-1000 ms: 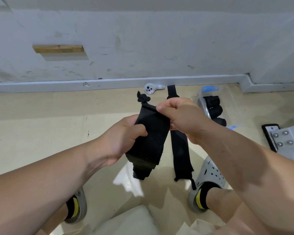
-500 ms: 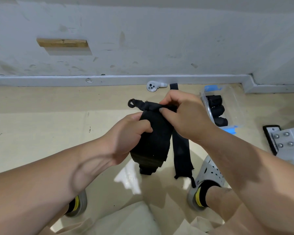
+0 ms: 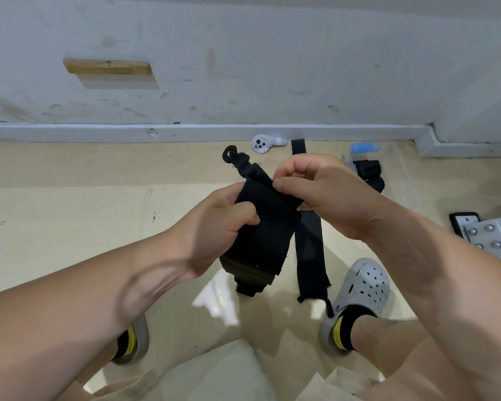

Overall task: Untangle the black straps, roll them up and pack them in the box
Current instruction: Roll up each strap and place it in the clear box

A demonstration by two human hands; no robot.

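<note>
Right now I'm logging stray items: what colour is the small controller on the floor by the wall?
White, with dark buttons: the controller shows best in the head view.

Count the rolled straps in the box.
2 show: one roll toward the box's far end, another roll just nearer. The right hand may hide more.

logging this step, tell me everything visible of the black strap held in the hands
The black strap is a wide band of soft matte fabric with frayed edges, folded into a loose bundle. A small ring loop ends its narrow top. The left hand grips its side, the right hand pinches its upper edge.
</note>
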